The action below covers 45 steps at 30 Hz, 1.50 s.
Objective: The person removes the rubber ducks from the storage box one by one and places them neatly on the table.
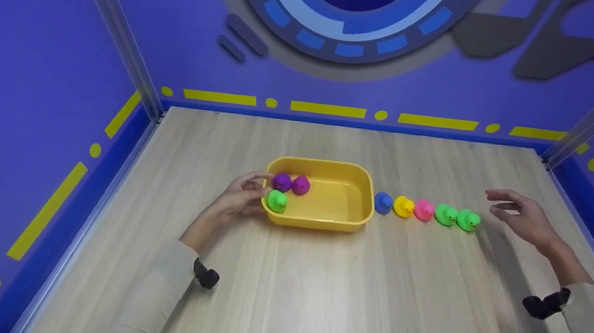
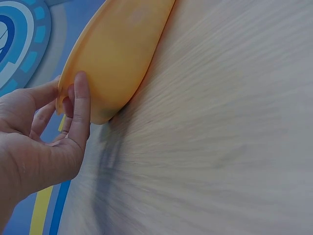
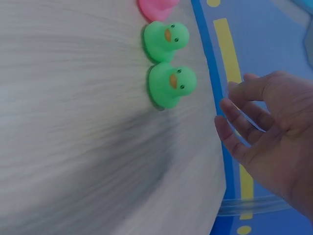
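My left hand pinches the left rim of a yellow plastic tub; the left wrist view shows thumb and fingers on either side of that edge. Inside the tub's left end sit a purple rubber duck, a magenta one and a green one. From the tub's right side runs a row of ducks: blue, yellow, pink and two green, the last at the right end. Just beyond it hovers my right hand, fingers loosely bent, holding nothing.
A pale wood-grain table lies under everything. Blue printed panels with yellow dashes wall it in at the back and both sides, with metal posts at the corners. Small dark devices are strapped to both wrists.
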Tool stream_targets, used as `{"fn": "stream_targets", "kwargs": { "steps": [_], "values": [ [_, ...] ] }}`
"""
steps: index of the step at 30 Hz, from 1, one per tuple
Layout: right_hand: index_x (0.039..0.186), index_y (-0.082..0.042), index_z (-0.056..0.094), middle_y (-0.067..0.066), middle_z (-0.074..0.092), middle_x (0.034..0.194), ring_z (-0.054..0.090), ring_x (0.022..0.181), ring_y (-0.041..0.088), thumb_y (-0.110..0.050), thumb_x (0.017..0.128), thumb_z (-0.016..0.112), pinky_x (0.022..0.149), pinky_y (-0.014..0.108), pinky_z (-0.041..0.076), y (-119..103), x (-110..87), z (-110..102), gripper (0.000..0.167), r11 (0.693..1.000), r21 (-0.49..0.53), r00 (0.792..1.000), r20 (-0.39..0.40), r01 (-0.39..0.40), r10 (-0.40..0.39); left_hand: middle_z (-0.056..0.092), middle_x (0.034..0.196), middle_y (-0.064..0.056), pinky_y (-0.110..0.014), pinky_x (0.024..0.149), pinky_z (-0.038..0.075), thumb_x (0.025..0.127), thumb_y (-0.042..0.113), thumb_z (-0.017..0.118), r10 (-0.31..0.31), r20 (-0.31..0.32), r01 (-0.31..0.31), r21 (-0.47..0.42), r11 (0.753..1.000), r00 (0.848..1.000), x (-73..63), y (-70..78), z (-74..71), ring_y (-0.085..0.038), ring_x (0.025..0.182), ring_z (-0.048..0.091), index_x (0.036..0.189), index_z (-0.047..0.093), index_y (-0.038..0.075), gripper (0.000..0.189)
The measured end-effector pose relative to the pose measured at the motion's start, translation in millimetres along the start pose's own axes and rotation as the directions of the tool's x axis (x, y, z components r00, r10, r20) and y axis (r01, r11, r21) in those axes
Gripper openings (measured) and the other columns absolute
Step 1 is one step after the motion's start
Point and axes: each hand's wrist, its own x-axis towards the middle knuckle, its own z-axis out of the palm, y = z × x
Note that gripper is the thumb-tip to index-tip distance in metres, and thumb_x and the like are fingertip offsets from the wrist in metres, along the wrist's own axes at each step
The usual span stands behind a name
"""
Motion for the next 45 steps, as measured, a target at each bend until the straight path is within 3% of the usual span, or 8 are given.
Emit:
{"fn": "stream_targets", "kwargs": {
  "steps": [5, 12, 16, 20, 24, 31, 45],
  "values": [
    [0.138, 0.002, 0.057, -0.038, 0.054, 0.111, 0.054, 0.097, -0.018, -0.017, 0.105, 0.059, 0.075, 0.003, 0.048, -13, 7.8, -1, 0.038, 1.000, -0.021, 1.000, 0.008, 0.007, -0.007, 0.055, 0.100, -0.002, -0.036, 0.077, 0.064, 0.097, 0.012, 0.071, 0.001, -0.004, -0.001, 0.007, 1.000, 1.000, -0.5, 0.1, 0.0, -0.015, 0.085, 0.065, 0.142, 0.058, 0.013, 0.047],
    [0.135, 0.004, 0.059, -0.035, 0.057, 0.110, 0.056, 0.096, -0.017, -0.009, 0.103, 0.060, 0.077, 0.003, 0.047, -29, 20.6, 7, 0.035, 0.997, -0.021, 0.997, 0.014, 0.070, -0.070, 0.054, 0.104, -0.002, -0.037, 0.083, 0.063, 0.097, 0.012, 0.070, -0.010, -0.004, 0.011, 0.020, 1.000, 1.000, -2.1, 0.3, 0.6, -0.015, 0.092, 0.063, 0.142, 0.058, 0.014, 0.047],
    [0.137, 0.000, 0.060, -0.020, 0.061, 0.115, 0.054, 0.096, -0.017, -0.010, 0.104, 0.059, 0.079, 0.001, 0.046, -40, 27.6, 15, 0.035, 0.997, -0.047, 0.997, 0.031, 0.066, -0.065, 0.055, 0.104, -0.002, -0.037, 0.083, 0.063, 0.098, 0.013, 0.070, -0.009, -0.006, 0.010, 0.026, 1.000, 1.000, -1.0, 0.0, 1.1, -0.016, 0.093, 0.063, 0.142, 0.058, 0.014, 0.046],
    [0.139, -0.003, 0.059, 0.006, 0.066, 0.121, 0.054, 0.097, -0.017, -0.011, 0.104, 0.058, 0.080, 0.001, 0.046, -52, 34.8, 25, 0.036, 0.997, -0.044, 0.996, 0.062, 0.067, -0.064, 0.056, 0.104, -0.003, -0.037, 0.082, 0.063, 0.098, 0.014, 0.070, -0.016, -0.012, 0.016, 0.023, 1.000, 1.000, 0.0, 0.6, 1.0, -0.017, 0.095, 0.063, 0.140, 0.060, 0.016, 0.043],
    [0.138, -0.003, 0.060, 0.017, 0.066, 0.122, 0.056, 0.097, -0.014, -0.010, 0.104, 0.058, 0.081, 0.003, 0.048, -62, 41.4, 35, 0.035, 0.995, -0.015, 0.991, 0.087, 0.103, -0.102, 0.056, 0.104, -0.004, -0.036, 0.080, 0.063, 0.098, 0.014, 0.070, -0.018, -0.018, 0.018, 0.023, 1.000, 1.000, 0.2, 0.9, 0.5, -0.017, 0.094, 0.064, 0.139, 0.060, 0.017, 0.043],
    [0.136, -0.003, 0.062, 0.021, 0.068, 0.123, 0.058, 0.098, -0.011, -0.009, 0.104, 0.058, 0.082, 0.003, 0.048, -64, 44.0, 48, 0.032, 0.991, 0.022, 0.987, 0.097, 0.130, -0.131, 0.058, 0.101, -0.002, -0.035, 0.077, 0.063, 0.097, 0.014, 0.070, 0.001, -0.011, 0.000, 0.029, 1.000, 1.000, -2.3, -1.6, -0.1, -0.017, 0.093, 0.064, 0.142, 0.058, 0.014, 0.046],
    [0.137, -0.007, 0.061, 0.019, 0.066, 0.130, 0.059, 0.105, -0.004, -0.015, 0.104, 0.059, 0.088, 0.005, 0.048, -84, 49.1, 76, 0.033, 0.990, 0.119, 0.984, 0.153, 0.077, -0.095, 0.058, 0.101, -0.001, -0.030, 0.071, 0.062, 0.097, 0.016, 0.071, 0.005, 0.004, -0.005, 0.036, 0.999, 1.000, -0.9, -1.6, -0.1, -0.015, 0.090, 0.065, 0.142, 0.058, 0.015, 0.046]
  ]
}}
